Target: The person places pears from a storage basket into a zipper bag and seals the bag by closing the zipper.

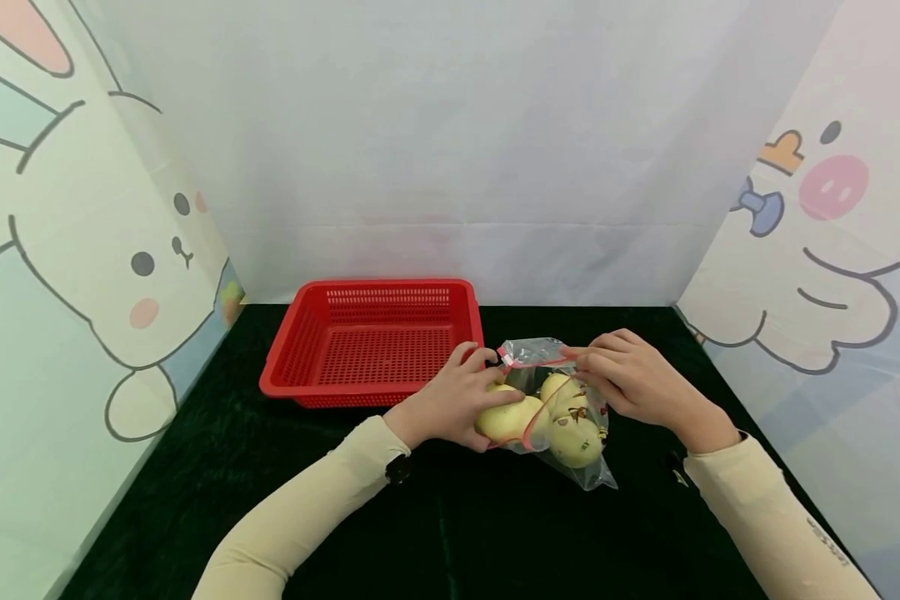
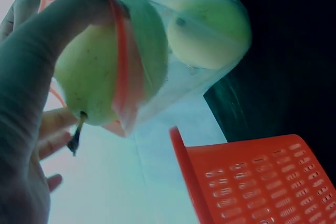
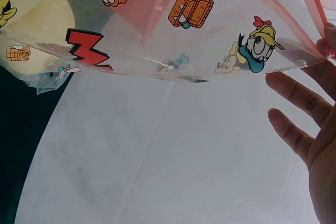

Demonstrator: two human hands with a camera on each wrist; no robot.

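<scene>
My left hand [image 1: 457, 402] grips a yellow-green pear [image 2: 86, 77] at the mouth of a clear zip bag [image 1: 536, 350] with a red seal strip. In the left wrist view the pear's dark stem end sticks out of the opening, and the rest lies behind the plastic. My right hand [image 1: 633, 382] pinches the bag's rim on the right side, with thumb and forefinger at the red strip [image 3: 313, 14]. Several more pears, one of them a pear [image 1: 576, 442] at the front, rest inside the bag. Cartoon prints cover its side in the right wrist view.
An open red plastic basket [image 1: 378, 398] with perforated walls stands behind and left of the bag. Dark green cloth [image 1: 345, 517] covers the table. A pale curtain [image 1: 450, 167] rises at the back, and cartoon-printed panels [image 1: 75, 333] flank both sides.
</scene>
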